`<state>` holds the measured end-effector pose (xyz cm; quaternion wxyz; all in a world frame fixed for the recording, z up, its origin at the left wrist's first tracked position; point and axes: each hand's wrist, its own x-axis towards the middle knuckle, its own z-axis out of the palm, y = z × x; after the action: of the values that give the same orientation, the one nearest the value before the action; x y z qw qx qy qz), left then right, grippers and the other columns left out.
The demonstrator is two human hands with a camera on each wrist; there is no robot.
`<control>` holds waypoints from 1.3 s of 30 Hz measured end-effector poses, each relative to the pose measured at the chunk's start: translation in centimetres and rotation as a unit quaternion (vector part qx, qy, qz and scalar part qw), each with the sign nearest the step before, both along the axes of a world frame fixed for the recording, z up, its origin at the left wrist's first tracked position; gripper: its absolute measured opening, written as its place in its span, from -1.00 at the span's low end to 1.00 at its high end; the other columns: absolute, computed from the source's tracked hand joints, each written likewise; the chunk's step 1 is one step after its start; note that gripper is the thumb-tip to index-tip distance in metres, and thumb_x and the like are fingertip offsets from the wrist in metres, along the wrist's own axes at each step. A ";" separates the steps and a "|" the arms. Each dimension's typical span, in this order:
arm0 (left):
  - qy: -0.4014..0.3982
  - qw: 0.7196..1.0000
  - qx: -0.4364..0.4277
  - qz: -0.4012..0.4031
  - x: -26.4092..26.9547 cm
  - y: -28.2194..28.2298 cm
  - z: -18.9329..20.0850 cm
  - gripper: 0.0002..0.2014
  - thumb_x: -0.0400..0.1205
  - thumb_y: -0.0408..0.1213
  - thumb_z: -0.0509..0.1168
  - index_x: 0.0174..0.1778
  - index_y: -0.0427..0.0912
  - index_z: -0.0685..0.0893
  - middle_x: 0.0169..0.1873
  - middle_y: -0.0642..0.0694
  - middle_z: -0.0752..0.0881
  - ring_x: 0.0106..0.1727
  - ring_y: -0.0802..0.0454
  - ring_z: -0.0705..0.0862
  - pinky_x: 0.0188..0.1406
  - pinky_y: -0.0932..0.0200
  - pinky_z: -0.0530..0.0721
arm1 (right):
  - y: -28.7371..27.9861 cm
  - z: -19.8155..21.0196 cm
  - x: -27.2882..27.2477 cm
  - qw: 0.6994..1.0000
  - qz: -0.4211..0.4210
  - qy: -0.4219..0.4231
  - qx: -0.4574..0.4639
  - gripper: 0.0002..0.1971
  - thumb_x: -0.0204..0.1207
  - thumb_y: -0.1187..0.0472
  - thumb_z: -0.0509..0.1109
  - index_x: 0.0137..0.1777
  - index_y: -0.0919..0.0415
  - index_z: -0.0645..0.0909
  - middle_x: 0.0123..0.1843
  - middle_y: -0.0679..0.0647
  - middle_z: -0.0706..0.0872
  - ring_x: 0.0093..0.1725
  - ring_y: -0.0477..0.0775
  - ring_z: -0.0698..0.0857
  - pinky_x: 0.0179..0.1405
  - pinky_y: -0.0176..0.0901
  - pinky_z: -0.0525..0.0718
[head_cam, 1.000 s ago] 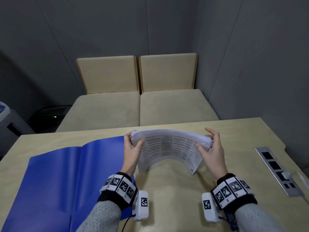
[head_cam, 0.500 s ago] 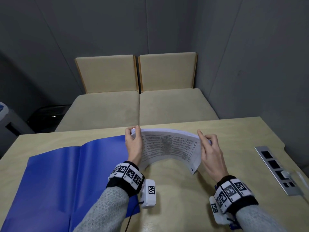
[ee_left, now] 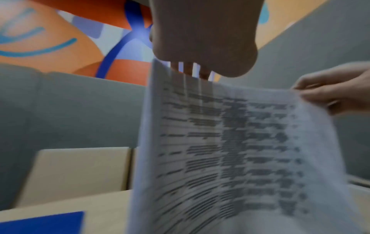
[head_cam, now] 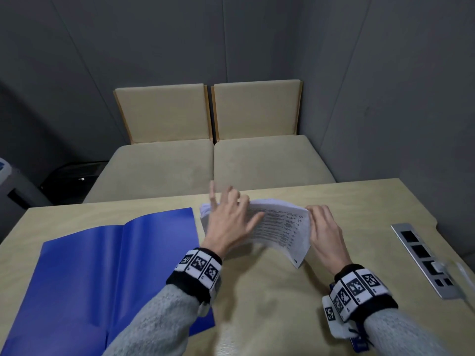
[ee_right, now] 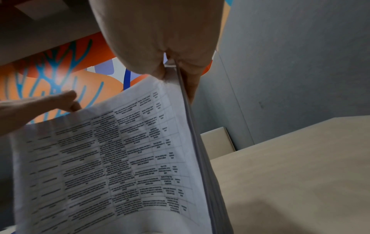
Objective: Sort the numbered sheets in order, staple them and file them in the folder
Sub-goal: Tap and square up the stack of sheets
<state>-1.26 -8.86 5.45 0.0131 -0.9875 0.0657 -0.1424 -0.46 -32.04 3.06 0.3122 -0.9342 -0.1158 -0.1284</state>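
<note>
A stack of printed sheets (head_cam: 282, 227) is bowed upward above the table (head_cam: 270, 304), just right of the open blue folder (head_cam: 115, 265). My left hand (head_cam: 226, 217) lies over the stack's left end, fingers spread straight and blurred, thumb on the top page. My right hand (head_cam: 318, 222) pinches the stack's right edge. The right wrist view shows the thumb and fingers of that right hand (ee_right: 160, 47) on either side of the sheets (ee_right: 110, 158). In the left wrist view the sheets (ee_left: 230, 150) stand blurred before the left hand (ee_left: 204, 39). No stapler shows.
A metal socket panel (head_cam: 424, 258) is set into the table near its right edge. Two beige seats (head_cam: 213, 165) stand beyond the far edge, with grey walls behind. Bare tabletop lies in front of the sheets.
My left hand has let go of the stack's left edge and spread its fingers over it. The right hand has closed further on the right edge, and the arch is narrower.
</note>
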 end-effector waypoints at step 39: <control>-0.059 0.702 -0.702 0.110 -4.1 -0.7 -0.6 -0.81 0.64 -0.27 0.33 -0.03 0.17 0.54 -0.15 0.19 0.72 -0.04 0.16 0.71 0.00 0.02 0.70 | 4.4 4.5 -0.9 0.822 0.031 0.276 0.497 -0.77 0.52 0.36 0.41 0.17 0.32 0.66 0.04 0.18 0.82 -0.02 0.14 0.81 -0.18 -0.18 0.77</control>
<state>-5.33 -9.59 4.90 -0.6641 -0.7008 -0.1633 -0.2029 -1.38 -27.59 7.57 0.7568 -0.6448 0.0260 0.1042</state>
